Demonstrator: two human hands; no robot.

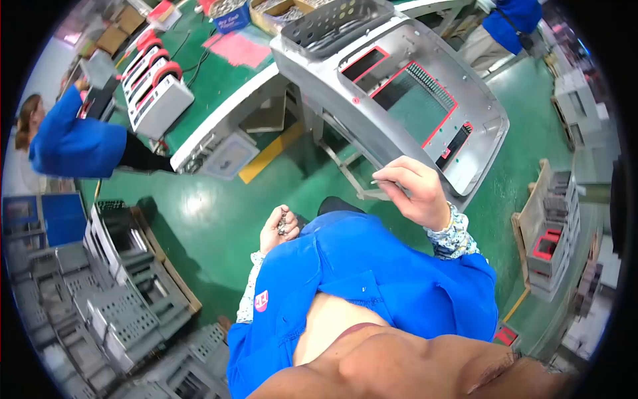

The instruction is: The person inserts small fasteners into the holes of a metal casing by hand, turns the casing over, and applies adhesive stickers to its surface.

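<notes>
My left hand (278, 227) is closed in front of my blue jacket, fingers curled round a handful of small metal fasteners (284, 223). Their exact kind is too small to tell. Beside the near edge of a grey metal housing (352, 126), my right hand (415, 193) pinches a tiny metal piece (377, 181) between thumb and fingers, apart from the housing. The housing lies tilted, hollow side up, with red-edged rectangular cutouts and small studs on its inner face. A dark perforated tray (335, 30) rests at its far end.
Open boxes of small metal parts (229, 14) and several white-and-red devices (159, 100) stand on the green bench (212, 86). A co-worker in blue (80, 139) is at the left, another (512, 26) at the upper right. Grey metal casings (126, 319) crowd the lower left; a loaded pallet (535, 233) is right.
</notes>
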